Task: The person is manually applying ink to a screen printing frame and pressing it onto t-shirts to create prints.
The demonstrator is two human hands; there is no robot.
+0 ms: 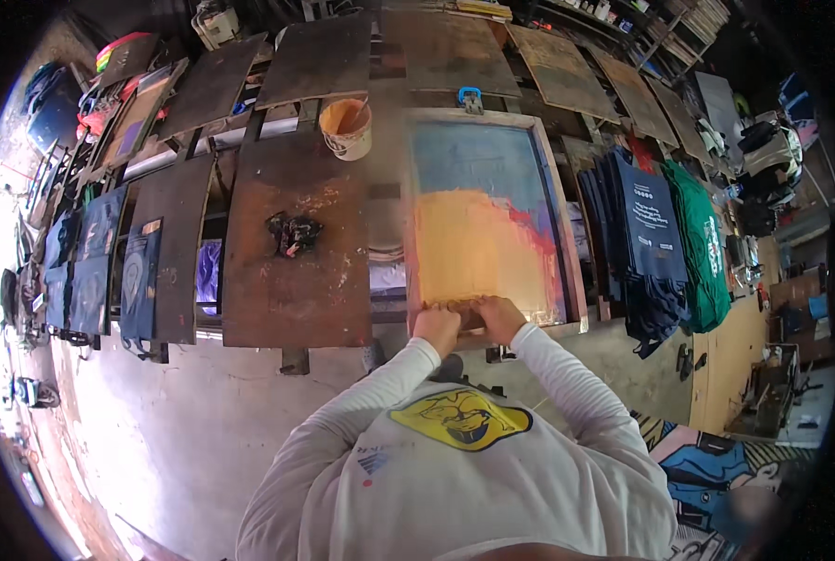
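Note:
A wooden-framed printing screen [455, 168] lies in front of me, blue mesh at its far end and orange-yellow ink over its near half. At its near edge my left hand [439, 327] and my right hand [499, 320] are closed side by side on a brown squeegee [470, 316]. Much of the squeegee is hidden under my fingers. A blue-handled clamp [471, 99] sits at the far edge of the screen.
Left of the screen, a stained brown board [296, 290] carries a crumpled black rag [293, 234]. An ink-smeared white bucket [346, 131] stands at its far corner. Dark blue bags [649, 215] and green cloth [693, 243] hang at the right. More boards [314, 61] line the far side.

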